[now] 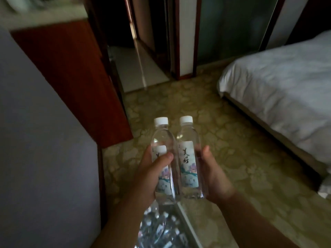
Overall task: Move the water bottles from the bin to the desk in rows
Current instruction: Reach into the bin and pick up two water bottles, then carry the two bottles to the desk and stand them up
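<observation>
I hold two clear water bottles with white caps and printed labels side by side above the carpet. My left hand (150,174) grips the left bottle (162,140), thumb across its label. My right hand (213,176) grips the right bottle (188,158) from its right side. Both bottles tilt away from me, caps pointing forward. Below my hands the bin (186,222) sits on the floor with several more bottles (159,228) lying inside. The desk (59,17), with a pale top and red-brown side, stands at the upper left, blurred.
A grey-white panel (41,140) fills the left side. A bed (286,81) with white bedding stands at right. Patterned carpet (179,108) lies ahead. A dark doorway and tiled floor (139,68) are beyond.
</observation>
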{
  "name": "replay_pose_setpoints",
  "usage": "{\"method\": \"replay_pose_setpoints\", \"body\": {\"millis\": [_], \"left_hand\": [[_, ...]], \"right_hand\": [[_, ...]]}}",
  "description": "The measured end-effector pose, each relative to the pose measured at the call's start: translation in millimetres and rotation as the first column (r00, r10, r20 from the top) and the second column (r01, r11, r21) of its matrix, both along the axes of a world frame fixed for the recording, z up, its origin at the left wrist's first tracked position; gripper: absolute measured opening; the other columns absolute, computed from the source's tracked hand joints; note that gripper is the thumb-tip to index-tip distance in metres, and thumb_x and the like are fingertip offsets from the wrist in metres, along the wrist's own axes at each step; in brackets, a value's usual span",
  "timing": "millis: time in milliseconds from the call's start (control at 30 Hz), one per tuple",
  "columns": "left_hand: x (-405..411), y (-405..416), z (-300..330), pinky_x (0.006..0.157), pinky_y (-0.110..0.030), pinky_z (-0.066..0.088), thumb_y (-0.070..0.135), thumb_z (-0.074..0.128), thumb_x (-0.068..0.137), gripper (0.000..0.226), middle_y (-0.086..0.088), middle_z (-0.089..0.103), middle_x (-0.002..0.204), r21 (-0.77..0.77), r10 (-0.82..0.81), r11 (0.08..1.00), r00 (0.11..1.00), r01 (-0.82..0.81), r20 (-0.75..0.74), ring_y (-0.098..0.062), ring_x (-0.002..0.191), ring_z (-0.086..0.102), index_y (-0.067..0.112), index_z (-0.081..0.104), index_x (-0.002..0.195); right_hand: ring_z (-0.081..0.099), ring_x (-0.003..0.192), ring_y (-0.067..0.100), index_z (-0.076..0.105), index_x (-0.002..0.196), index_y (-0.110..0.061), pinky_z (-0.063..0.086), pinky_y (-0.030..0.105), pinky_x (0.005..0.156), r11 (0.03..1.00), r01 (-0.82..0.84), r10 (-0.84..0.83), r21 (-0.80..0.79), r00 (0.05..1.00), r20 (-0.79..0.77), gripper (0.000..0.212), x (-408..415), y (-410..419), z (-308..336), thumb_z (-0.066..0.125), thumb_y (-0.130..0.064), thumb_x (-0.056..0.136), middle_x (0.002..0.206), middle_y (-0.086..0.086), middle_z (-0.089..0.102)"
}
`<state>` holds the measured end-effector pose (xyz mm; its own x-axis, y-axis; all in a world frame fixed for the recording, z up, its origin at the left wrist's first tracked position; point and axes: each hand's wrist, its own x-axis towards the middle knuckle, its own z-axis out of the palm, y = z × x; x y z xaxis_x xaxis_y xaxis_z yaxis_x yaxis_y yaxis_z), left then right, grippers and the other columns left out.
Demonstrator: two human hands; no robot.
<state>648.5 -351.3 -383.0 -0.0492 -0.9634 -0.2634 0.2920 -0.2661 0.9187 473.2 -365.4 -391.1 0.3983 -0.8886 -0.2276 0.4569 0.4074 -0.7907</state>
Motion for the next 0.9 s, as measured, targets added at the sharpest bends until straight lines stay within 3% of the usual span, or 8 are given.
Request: {"method": "replay_pose_setpoints", "body": {"millis": [100,167,367,500,567,700,800,900], "left_hand": [[-9,-7,79,0.096,-0.070,0.047,0.033,0.077,0.081,0.063,-0.021,0.064,0.131,-0.162,-0.083,0.983,0.997,0.083,0.005,-0.045,0.118,0.063,0.022,0.053,0.138],[-8,-9,127,0.099,-0.072,0.043,0.033,0.080,0.080,0.067,-0.022,0.061,0.134,-0.240,-0.083,0.967,0.997,0.081,-0.001,-0.046,0.122,0.060,0.023,0.051,0.140],[-1,7,260,0.080,-0.047,0.059,0.044,0.084,0.066,0.057,-0.007,0.073,0.118,-0.387,0.110,0.919,0.991,-0.071,0.081,-0.031,0.106,0.072,0.043,0.064,0.120],[17,46,327,0.092,-0.051,0.055,0.065,0.075,0.075,0.074,-0.014,0.068,0.130,-0.427,0.192,0.889,0.981,-0.163,0.026,-0.035,0.118,0.066,0.027,0.058,0.136],[26,77,353,0.086,-0.043,0.059,0.070,0.075,0.070,0.075,-0.012,0.071,0.124,-0.455,0.279,0.859,0.960,-0.235,0.033,-0.032,0.114,0.069,0.026,0.065,0.130],[23,158,405,0.071,-0.031,0.060,0.067,0.077,0.069,0.062,-0.008,0.077,0.109,-0.617,0.516,0.693,0.854,-0.373,0.064,-0.026,0.097,0.075,0.029,0.074,0.117],[16,226,433,0.078,-0.035,0.060,0.057,0.072,0.080,0.050,-0.010,0.076,0.111,-0.702,0.670,0.569,0.736,-0.429,0.094,-0.027,0.102,0.074,0.025,0.072,0.119],[-6,304,452,0.091,-0.049,0.057,0.055,0.063,0.090,0.045,-0.013,0.074,0.116,-0.762,0.774,0.470,0.623,-0.446,0.113,-0.035,0.109,0.071,0.023,0.069,0.123]], "right_hand": [[0.056,0.121,0.053,0.054,0.136,-0.004,0.039,0.070,0.104,0.992,0.015,-0.026,-0.127,0.996,-0.087,0.087,-9,-12,79,0.084,-0.051,0.069,0.132,0.034,0.057],[0.062,0.114,0.050,0.062,0.129,-0.011,0.047,0.068,0.097,0.977,0.063,-0.089,-0.206,0.989,-0.120,0.068,-13,-20,126,0.081,-0.043,0.072,0.124,0.029,0.065],[0.075,0.095,0.026,0.073,0.107,-0.038,0.061,0.037,0.070,0.920,0.043,-0.113,-0.390,0.981,-0.158,0.032,8,-16,256,0.063,-0.052,0.079,0.108,0.009,0.076],[0.076,0.090,0.021,0.073,0.107,-0.040,0.060,0.028,0.061,0.860,-0.057,-0.005,-0.507,0.993,-0.121,0.057,32,5,322,0.073,-0.074,0.061,0.102,0.001,0.078],[0.077,0.091,0.022,0.072,0.112,-0.039,0.061,0.032,0.063,0.842,-0.103,0.071,-0.530,0.994,-0.079,0.068,46,17,346,0.073,-0.079,0.057,0.103,0.000,0.078],[0.077,0.089,0.020,0.071,0.109,-0.043,0.061,0.040,0.068,0.788,-0.189,0.199,-0.586,0.979,-0.048,0.050,81,59,393,0.062,-0.070,0.067,0.099,-0.002,0.079],[0.077,0.089,0.023,0.075,0.104,-0.040,0.061,0.042,0.071,0.740,-0.230,0.335,-0.631,0.941,0.050,0.044,101,109,421,0.070,-0.065,0.067,0.097,0.003,0.079],[0.075,0.094,0.030,0.077,0.105,-0.030,0.062,0.043,0.072,0.685,-0.309,0.509,-0.660,0.851,0.129,0.059,110,168,444,0.075,-0.063,0.056,0.101,0.010,0.078]]}}
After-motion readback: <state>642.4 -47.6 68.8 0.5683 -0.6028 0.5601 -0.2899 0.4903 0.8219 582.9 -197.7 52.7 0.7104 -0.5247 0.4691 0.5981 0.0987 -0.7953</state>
